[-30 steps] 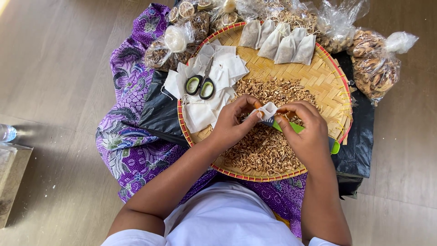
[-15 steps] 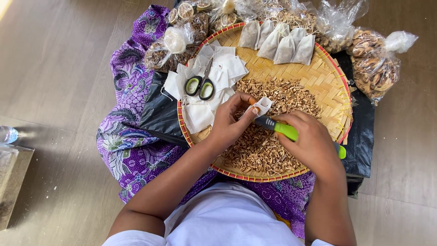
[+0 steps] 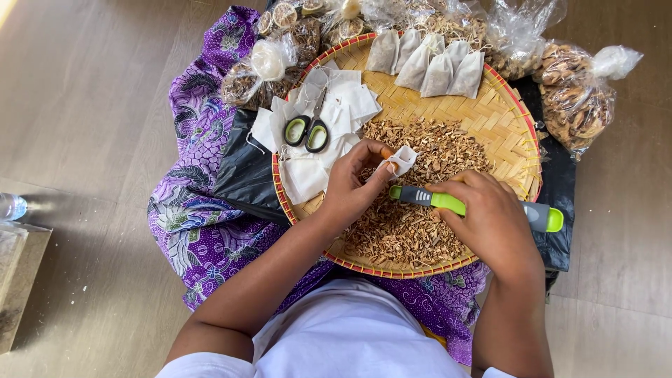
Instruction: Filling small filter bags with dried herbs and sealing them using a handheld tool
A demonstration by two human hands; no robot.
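Note:
My left hand (image 3: 355, 183) pinches a small white cloth pouch (image 3: 402, 160) open above a heap of dried brown chips (image 3: 413, 199). My right hand (image 3: 490, 224) grips a green and grey spoon-like scoop (image 3: 455, 204), whose grey tip points left at the pouch. Both hands hover over a round woven bamboo tray (image 3: 500, 122) with a red rim.
A pile of empty white pouches (image 3: 329, 129) with green-handled scissors (image 3: 309, 131) on top lies at the tray's left. Several filled pouches (image 3: 437, 66) lean at its far edge. Tied plastic bags of dried goods (image 3: 570, 91) ring the tray. Purple patterned cloth (image 3: 199, 203) lies underneath; a bottle (image 3: 10, 206) at far left.
My right hand has pulled back to the right with the scoop, away from the pouch. My left hand still holds the pouch in about the same place.

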